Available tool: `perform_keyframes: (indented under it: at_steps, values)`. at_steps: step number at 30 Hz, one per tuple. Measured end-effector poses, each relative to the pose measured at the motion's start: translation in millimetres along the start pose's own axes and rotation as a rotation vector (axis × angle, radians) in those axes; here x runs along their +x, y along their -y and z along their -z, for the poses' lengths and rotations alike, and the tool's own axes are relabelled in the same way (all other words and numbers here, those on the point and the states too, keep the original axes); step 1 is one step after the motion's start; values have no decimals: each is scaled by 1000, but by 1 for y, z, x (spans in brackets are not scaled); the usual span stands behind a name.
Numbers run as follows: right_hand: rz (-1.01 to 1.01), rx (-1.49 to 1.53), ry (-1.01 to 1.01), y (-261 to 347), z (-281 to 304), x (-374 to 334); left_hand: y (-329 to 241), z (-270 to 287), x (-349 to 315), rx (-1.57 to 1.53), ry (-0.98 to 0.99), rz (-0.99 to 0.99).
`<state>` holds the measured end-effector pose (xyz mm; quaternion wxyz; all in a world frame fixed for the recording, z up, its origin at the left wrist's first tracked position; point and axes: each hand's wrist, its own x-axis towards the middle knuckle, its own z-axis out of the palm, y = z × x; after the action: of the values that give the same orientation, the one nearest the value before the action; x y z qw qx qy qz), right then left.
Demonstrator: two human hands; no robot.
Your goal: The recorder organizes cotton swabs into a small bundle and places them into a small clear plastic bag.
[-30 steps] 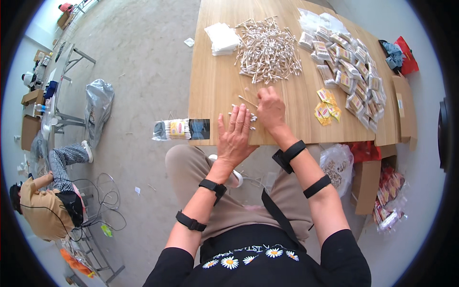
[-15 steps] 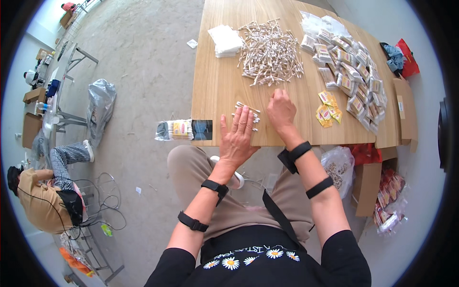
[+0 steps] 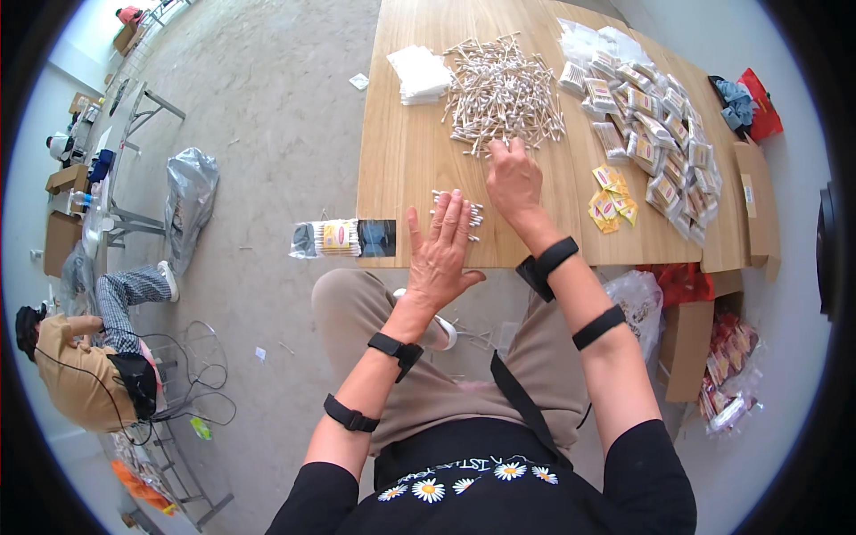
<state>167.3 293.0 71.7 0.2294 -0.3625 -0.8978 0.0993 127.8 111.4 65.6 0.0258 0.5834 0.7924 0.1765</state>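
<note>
My left hand (image 3: pixel 440 254) lies flat near the table's front edge, fingers stretched over a small group of cotton swabs (image 3: pixel 476 217); their tips show beyond the fingers and the rest is hidden. Farther forward and to the right, my right hand (image 3: pixel 515 183) has its fingers pinched together at the near edge of a big loose pile of cotton swabs (image 3: pixel 504 94). What it holds, if anything, is too small to make out. Left of my left hand, a clear bag packed with swabs and a yellow label (image 3: pixel 334 236) juts over the table's left edge.
White flat bags (image 3: pixel 419 74) lie left of the pile. Yellow cards (image 3: pixel 613 198) and a heap of filled swab packs (image 3: pixel 660 134) cover the right side. Cardboard boxes (image 3: pixel 685 352) stand below right. At left, a person (image 3: pixel 85 374) sits by a grey plastic sack (image 3: pixel 191 201).
My right hand has moved forward and slightly left, from the bare tabletop to the near edge of the swab pile. My left hand stays over the small group of swabs.
</note>
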Motion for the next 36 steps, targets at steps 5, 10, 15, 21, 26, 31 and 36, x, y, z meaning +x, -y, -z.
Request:
perform_keyframes:
  at_steps: [5, 10, 15, 21, 26, 31, 36]
  values:
    - [-41, -70, 0, -10, -16, 9, 4, 0, 8, -14, 46, -1]
    - [45, -34, -66, -15, -15, 7, 0, -5, -3, 28, 29, 39]
    - [199, -77, -84, -18, -4, 7, -1, -6, -9, 76, -5, 63]
    - [294, -106, -51, -12, 11, -2, 0, -11, -10, 88, -19, 71]
    - [343, 85, 125, 7, 8, -38, 0, -12, -11, 74, -27, 70]
    - [308, 142, 171, 21, 9, -46, 0, -9, -9, 55, -11, 58]
    - [246, 203, 164, 16, 13, -48, 1, -8, -10, 36, 19, 56]
